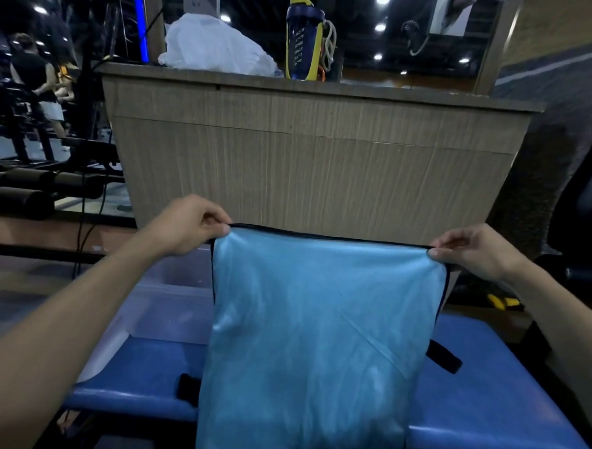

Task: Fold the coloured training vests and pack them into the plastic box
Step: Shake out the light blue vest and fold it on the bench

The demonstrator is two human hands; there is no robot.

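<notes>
A light blue training vest (pixel 319 345) with dark trim hangs in the air in front of me, stretched flat over a blue padded bench (pixel 484 406). My left hand (pixel 188 224) pinches its top left corner. My right hand (pixel 471 249) pinches the top right corner. Black straps stick out from the vest's left and right sides. A clear plastic box (pixel 173 307) stands on the bench's far left part, half hidden behind the vest; what it holds I cannot make out.
A wooden counter (pixel 312 149) rises just behind the bench, with a white plastic bag (pixel 214 46) and a blue and yellow bottle (pixel 302 39) on top. Gym machines and people are at the far left. A dark chair stands at the right edge.
</notes>
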